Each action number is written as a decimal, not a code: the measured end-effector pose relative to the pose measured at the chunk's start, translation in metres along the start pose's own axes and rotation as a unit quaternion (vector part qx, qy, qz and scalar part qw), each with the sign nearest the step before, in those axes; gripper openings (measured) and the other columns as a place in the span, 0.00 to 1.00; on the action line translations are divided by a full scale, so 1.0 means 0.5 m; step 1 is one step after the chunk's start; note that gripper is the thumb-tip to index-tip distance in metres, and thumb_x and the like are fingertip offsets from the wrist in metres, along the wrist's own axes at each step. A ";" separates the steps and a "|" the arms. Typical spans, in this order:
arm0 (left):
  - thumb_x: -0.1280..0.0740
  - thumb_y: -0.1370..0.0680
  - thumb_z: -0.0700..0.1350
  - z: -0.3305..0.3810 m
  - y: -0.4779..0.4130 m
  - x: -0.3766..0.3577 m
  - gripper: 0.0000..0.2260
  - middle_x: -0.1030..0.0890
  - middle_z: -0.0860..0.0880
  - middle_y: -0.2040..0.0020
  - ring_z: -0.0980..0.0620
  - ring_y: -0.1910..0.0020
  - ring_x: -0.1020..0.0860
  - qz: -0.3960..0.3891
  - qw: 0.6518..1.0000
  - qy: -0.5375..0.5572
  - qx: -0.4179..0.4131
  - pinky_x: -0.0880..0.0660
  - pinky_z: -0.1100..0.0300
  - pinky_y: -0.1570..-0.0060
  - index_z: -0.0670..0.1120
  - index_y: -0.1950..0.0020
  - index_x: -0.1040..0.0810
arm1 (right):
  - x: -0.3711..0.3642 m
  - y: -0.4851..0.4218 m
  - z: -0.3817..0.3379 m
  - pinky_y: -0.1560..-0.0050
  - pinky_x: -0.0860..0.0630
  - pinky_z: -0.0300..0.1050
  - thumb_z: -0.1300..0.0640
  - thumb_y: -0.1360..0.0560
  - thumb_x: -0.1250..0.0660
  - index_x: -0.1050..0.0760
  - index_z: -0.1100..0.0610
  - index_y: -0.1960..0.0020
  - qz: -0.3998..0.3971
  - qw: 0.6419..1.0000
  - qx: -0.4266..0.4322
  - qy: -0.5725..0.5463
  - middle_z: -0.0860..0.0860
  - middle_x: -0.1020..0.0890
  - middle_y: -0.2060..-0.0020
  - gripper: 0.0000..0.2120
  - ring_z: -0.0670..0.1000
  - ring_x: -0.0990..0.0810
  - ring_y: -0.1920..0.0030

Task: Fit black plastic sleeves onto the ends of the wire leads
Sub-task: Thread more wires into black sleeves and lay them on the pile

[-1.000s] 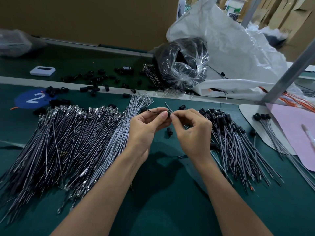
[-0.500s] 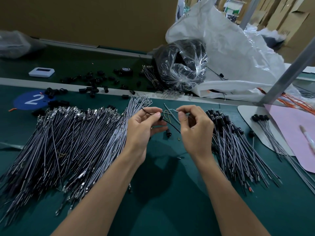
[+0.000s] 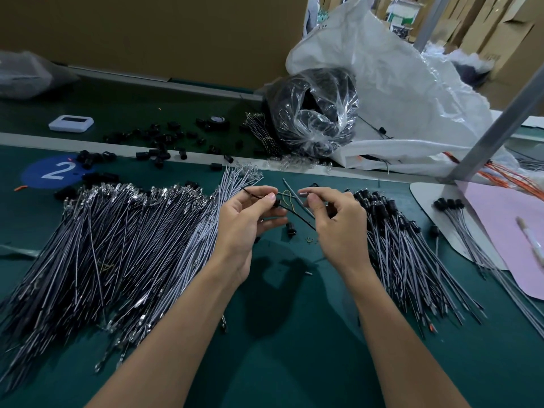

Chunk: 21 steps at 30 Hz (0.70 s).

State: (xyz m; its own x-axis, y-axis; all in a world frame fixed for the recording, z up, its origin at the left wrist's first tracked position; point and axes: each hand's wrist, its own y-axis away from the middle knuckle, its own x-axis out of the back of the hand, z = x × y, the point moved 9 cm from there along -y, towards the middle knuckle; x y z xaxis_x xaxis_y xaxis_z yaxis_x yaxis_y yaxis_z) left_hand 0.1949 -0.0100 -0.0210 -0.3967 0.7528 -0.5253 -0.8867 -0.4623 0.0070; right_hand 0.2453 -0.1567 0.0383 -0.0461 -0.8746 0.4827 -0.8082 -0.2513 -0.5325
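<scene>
My left hand (image 3: pixel 248 219) pinches a small black plastic sleeve (image 3: pixel 276 202) with a thin black wire lead (image 3: pixel 297 214) running through it, down to the right. My right hand (image 3: pixel 332 222) is a short gap to the right and pinches the tip of a grey lead (image 3: pixel 294 194) between thumb and forefinger. A big heap of bare grey leads (image 3: pixel 117 248) lies left of my hands. A pile of leads with black sleeves fitted (image 3: pixel 406 248) lies to the right. One loose black sleeve (image 3: pixel 290 229) sits on the green mat (image 3: pixel 294 363) below my fingers.
Loose black sleeves (image 3: pixel 159 142) are scattered at the back left near a white device (image 3: pixel 71 123). A clear bag of black parts (image 3: pixel 313 110) and a white sack (image 3: pixel 397 92) stand behind. A pink sheet (image 3: pixel 506 231), a few sleeved leads (image 3: pixel 459 219) and a metal post (image 3: pixel 494 128) are at right.
My hands were together at the sleeve a second ago; they have drawn apart, the left keeping the sleeve and black wire, the right pulling away to the right.
</scene>
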 end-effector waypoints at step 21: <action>0.30 0.29 0.39 -0.036 0.016 -0.016 0.10 0.17 0.41 0.55 0.54 0.64 0.16 -0.047 0.890 0.407 0.200 0.21 0.67 0.67 0.34 0.50 0.20 | 0.031 -0.005 0.005 0.64 0.32 0.35 0.61 0.25 0.30 0.15 0.56 0.52 0.044 0.999 -0.011 0.004 0.49 0.17 0.68 0.06 0.44 0.25 0.69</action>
State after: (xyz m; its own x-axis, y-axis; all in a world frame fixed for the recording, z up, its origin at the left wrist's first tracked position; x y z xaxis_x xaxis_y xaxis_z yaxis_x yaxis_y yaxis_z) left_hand 0.1952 -0.0280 -0.0322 -0.1569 0.1151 -0.9809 -0.9851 -0.0896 0.1470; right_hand 0.2481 -0.1708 0.0454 -0.1220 -0.8892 0.4410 -0.8132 -0.1652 -0.5580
